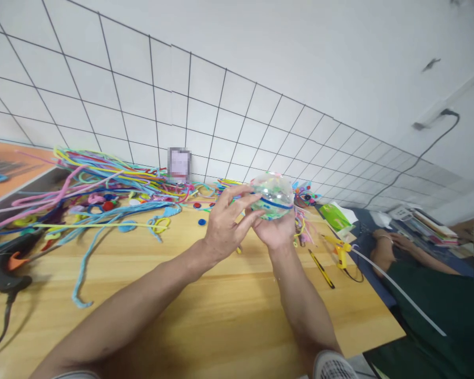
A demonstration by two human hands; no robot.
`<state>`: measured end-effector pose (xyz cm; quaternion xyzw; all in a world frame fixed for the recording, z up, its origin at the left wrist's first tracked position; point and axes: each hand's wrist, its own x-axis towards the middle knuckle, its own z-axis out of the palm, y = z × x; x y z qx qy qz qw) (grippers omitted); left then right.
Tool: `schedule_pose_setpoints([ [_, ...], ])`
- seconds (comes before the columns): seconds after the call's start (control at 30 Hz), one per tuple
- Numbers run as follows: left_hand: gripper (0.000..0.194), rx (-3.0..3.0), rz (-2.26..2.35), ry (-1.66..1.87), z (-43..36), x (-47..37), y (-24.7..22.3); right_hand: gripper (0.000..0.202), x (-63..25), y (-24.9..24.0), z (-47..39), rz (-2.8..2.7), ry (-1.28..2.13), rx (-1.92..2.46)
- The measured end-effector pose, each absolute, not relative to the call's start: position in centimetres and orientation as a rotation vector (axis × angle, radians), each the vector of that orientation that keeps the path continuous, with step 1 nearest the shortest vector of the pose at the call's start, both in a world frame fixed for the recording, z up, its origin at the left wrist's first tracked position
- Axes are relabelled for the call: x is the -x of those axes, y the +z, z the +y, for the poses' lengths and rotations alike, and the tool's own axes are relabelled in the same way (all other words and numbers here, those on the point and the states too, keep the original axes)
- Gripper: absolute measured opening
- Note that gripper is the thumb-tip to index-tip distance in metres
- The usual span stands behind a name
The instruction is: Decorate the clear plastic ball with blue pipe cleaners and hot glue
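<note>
A clear plastic ball [274, 184] with greenish bits showing inside rests in my right hand [277, 231], which cups it from below. Around its middle runs a dark blue band [276, 204], seemingly a pipe cleaner. My left hand [229, 218] reaches in from the left, its fingers and thumb against the ball's near side by the band's left end. Both hands are raised over the wooden table [221, 316]. The ball hides part of the right fingers.
Tangled pipe cleaners [114, 179] lie at the back left, near a black glue gun [3, 263]. Blue button [201, 222], yellow cutter knife [322, 268] and yellow glue gun [342, 252] lie on the table. A person in a dark green top [438, 300] sits at the right.
</note>
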<state>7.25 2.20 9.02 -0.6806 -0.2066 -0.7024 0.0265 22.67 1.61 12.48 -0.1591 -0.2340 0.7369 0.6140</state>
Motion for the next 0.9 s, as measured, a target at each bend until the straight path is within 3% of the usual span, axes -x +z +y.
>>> schedule_pose_setpoints([
  [0.2,0.024,2.096,-0.657,-2.207,2.4,-7.3,8.9,0.042,-22.5,12.5,1.5,-0.535,1.608,0.405],
  [0.4,0.047,2.328,-0.931,-2.475,2.2,-7.5,8.6,0.048,-21.7,12.9,1.3,-0.511,1.418,0.492],
  [0.6,0.049,2.441,-1.083,-2.832,3.0,-7.9,8.1,0.048,-21.0,13.0,1.3,-0.502,1.395,0.492],
  [0.9,0.055,2.388,-1.069,-2.928,3.3,-8.4,7.0,0.047,-21.1,13.3,1.4,-0.494,1.417,0.520],
])
